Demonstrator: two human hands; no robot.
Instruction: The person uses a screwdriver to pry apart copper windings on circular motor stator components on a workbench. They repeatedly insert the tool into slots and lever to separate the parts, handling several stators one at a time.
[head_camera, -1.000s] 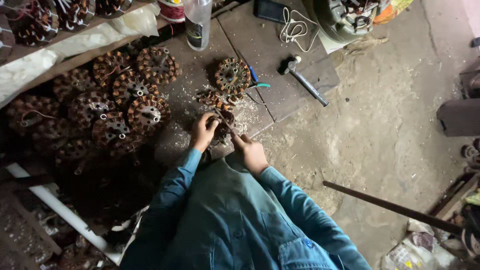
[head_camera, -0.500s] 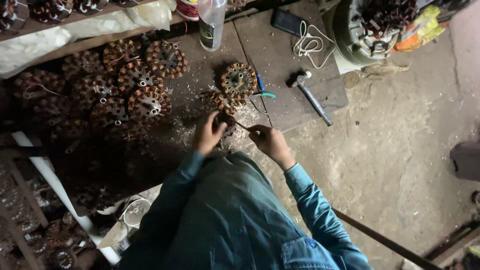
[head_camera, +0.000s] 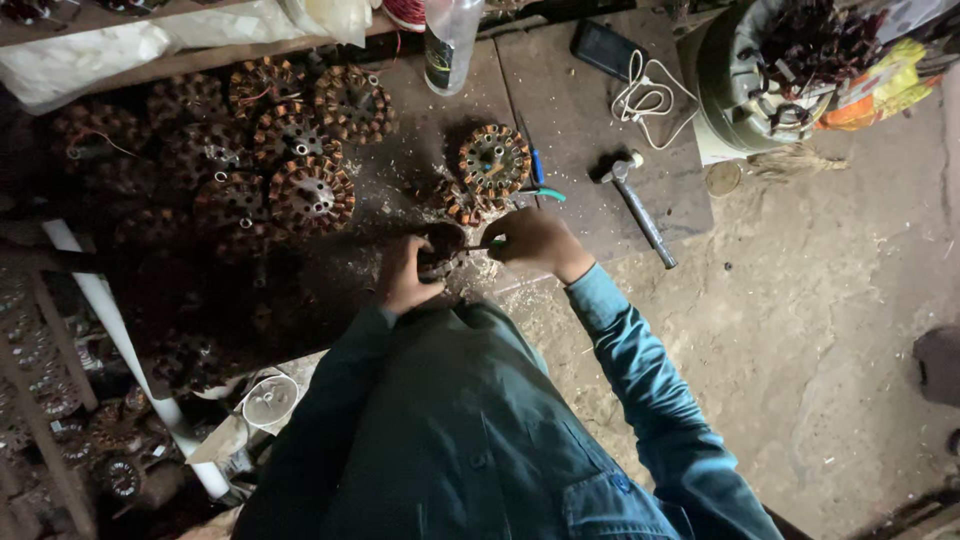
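Centrally, the left hand curls its fingers around a dark round stator on the gritty workbench; at three o'clock, the right hand pinches a thin tool, tip hidden.

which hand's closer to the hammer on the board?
Right. The right hand works just left of the hammer, at about the level of its handle. The left hand is further left, on the far side of the dark wound part between the hands.
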